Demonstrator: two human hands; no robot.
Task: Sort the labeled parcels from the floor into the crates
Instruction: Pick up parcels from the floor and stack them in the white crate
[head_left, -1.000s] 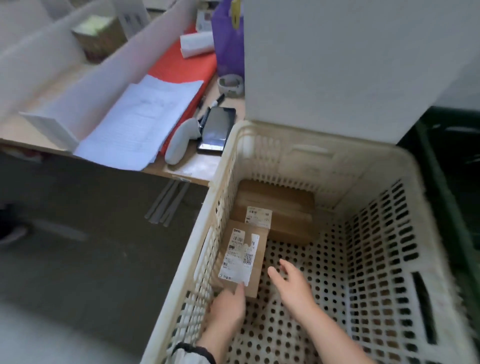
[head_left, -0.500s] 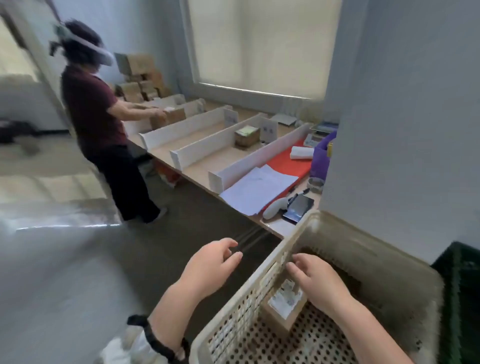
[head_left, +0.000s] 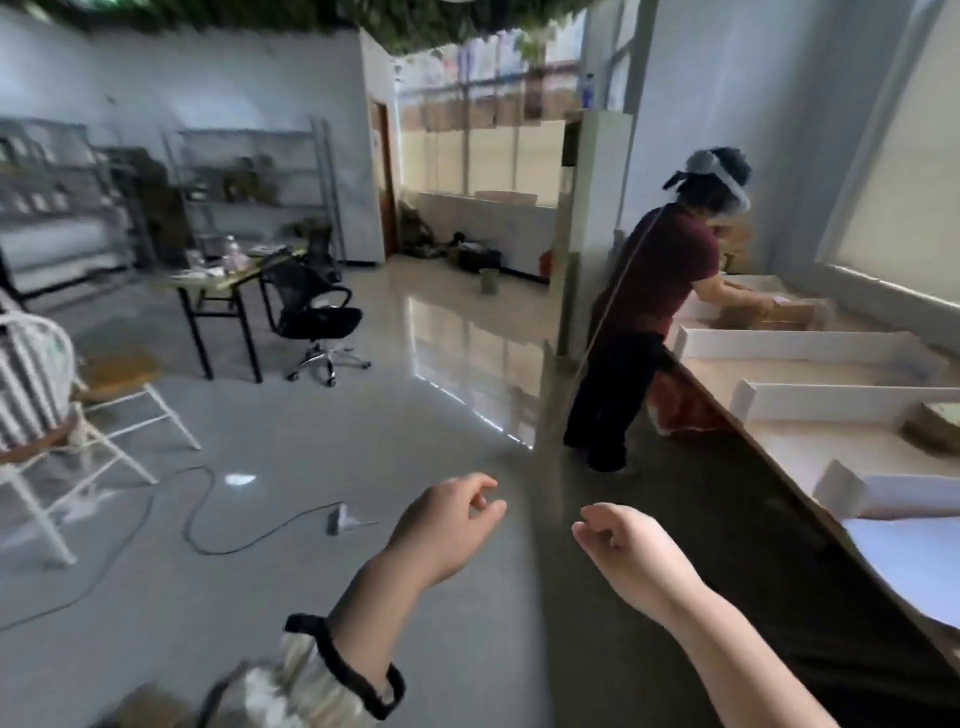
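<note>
My left hand (head_left: 448, 525) and my right hand (head_left: 626, 550) hang in front of me over the grey floor, both empty with fingers loosely curled. They are about a hand's width apart. The crate and its parcels are out of view. A brown blurred shape (head_left: 150, 709) shows at the bottom left edge; I cannot tell what it is.
A long table (head_left: 810, 447) with white dividers (head_left: 789, 344) runs along the right; a person (head_left: 644, 332) works at it. A cable and plug (head_left: 337, 519) lie on the floor ahead. A white chair (head_left: 62, 431), a black office chair (head_left: 317, 317) and a desk (head_left: 223, 286) stand to the left.
My view has swung left, away from the crate, to the open room. My right hand has come out of the crate, and both hands now hang empty over the floor.
</note>
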